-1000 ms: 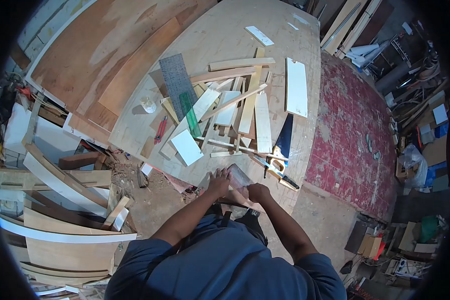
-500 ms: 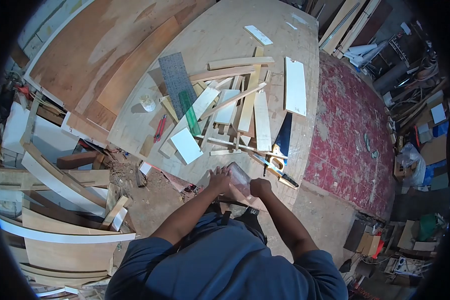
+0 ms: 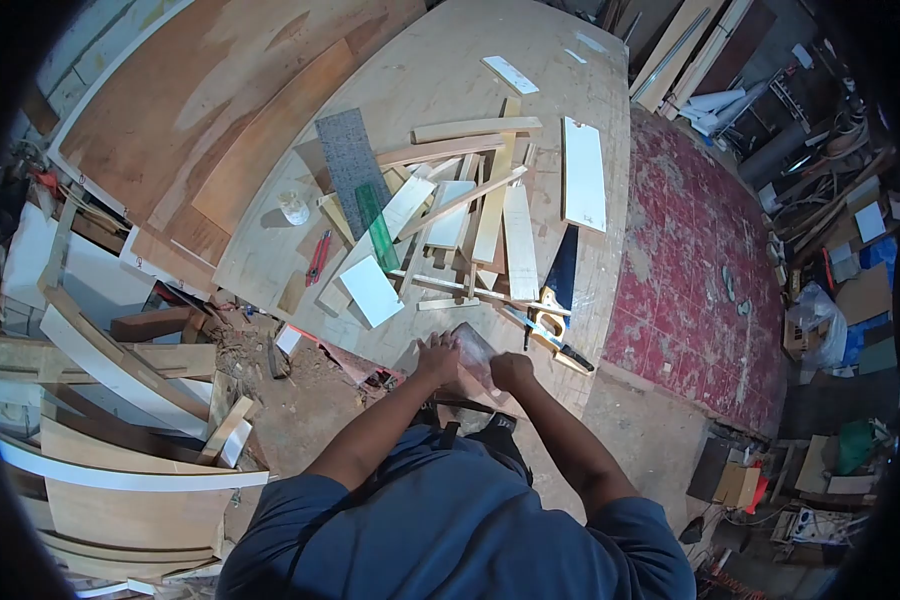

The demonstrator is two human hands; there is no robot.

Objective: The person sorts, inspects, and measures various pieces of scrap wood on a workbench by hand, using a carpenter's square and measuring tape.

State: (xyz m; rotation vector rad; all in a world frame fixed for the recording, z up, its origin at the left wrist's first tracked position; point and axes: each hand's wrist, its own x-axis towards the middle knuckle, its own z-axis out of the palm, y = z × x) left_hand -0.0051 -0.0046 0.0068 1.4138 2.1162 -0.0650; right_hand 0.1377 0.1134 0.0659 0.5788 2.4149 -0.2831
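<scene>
At the near edge of the wooden worktable (image 3: 370, 345) lies a reddish, shiny flat piece (image 3: 475, 355). My left hand (image 3: 438, 358) rests on its left side with the fingers spread. On its right side my right hand (image 3: 513, 372) is closed in a fist; what it grips, if anything, is hidden. Just beyond the hands are a white rectangular piece (image 3: 372, 292), a pile of wood strips (image 3: 490, 215) and a handsaw (image 3: 562, 280) with a yellowish handle.
Farther left on the table are a red cutter (image 3: 319, 257), a clear jar (image 3: 293, 208), a green strip (image 3: 376, 225) and a grey textured board (image 3: 350, 165). A white board (image 3: 583, 172) lies right. Curved wooden parts (image 3: 120, 370) stand at the left, beside the table.
The view has shifted slightly. My right hand has moved a little to the left along the reddish piece, while my left hand stays almost in place.
</scene>
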